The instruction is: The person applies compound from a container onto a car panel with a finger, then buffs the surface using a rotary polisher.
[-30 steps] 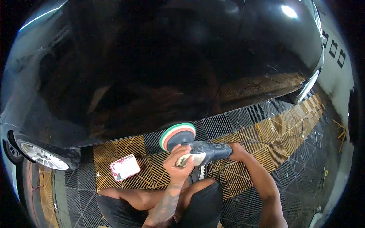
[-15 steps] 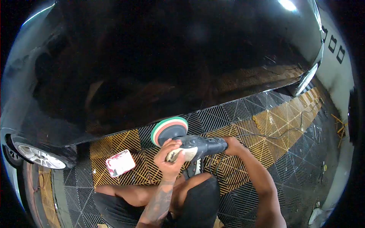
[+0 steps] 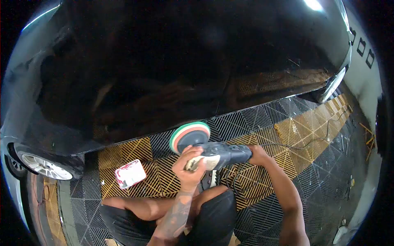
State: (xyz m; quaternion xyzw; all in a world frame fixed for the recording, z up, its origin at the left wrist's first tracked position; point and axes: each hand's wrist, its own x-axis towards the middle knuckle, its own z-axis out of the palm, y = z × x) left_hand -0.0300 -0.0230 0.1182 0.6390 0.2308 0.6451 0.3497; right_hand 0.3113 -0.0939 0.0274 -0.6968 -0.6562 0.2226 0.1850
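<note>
A dark corded car polisher (image 3: pixel 223 154) lies across both my hands. Its round pad (image 3: pixel 190 135), edged in green, white and orange, meets or sits very near the lower edge of the black car's side (image 3: pixel 164 90). Fingers of my left hand (image 3: pixel 188 166) are wrapped round the polisher's head, close behind the pad. My right hand (image 3: pixel 257 155) grips the rear end of its body, where the cord (image 3: pixel 295 146) leaves toward the right. The tool partly hides the fingers of my right hand.
Beside my knee on the slatted yellow and black floor (image 3: pixel 254 184) is a white tub lid (image 3: pixel 130 174) with red smears. The car's silver wheel (image 3: pixel 44 167) stands at the left, another wheel (image 3: pixel 332 86) at the far right. A pale wall (image 3: pixel 369 86) bounds the right side.
Both hands have shifted the polisher a little to the right and slightly up, its pad moving along the car's lower edge. The grip of each hand looks the same.
</note>
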